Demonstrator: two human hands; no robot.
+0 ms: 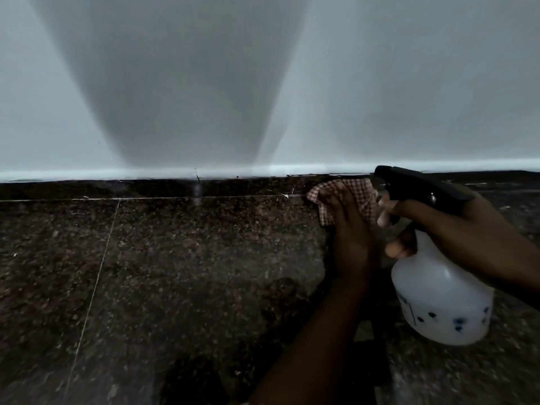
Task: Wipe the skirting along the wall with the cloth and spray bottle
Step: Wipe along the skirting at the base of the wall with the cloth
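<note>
Right of centre: left hand [350, 229], fingers extended, pressing checked cloth [365, 197] against dark skirting [175, 188]; right hand [467, 229] gripping white spray bottle [438, 302] by neck.

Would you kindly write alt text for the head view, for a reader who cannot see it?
A left hand presses a red-checked cloth against the dark stone skirting below a white wall, while the right hand grips a white spray bottle beside it.
</note>
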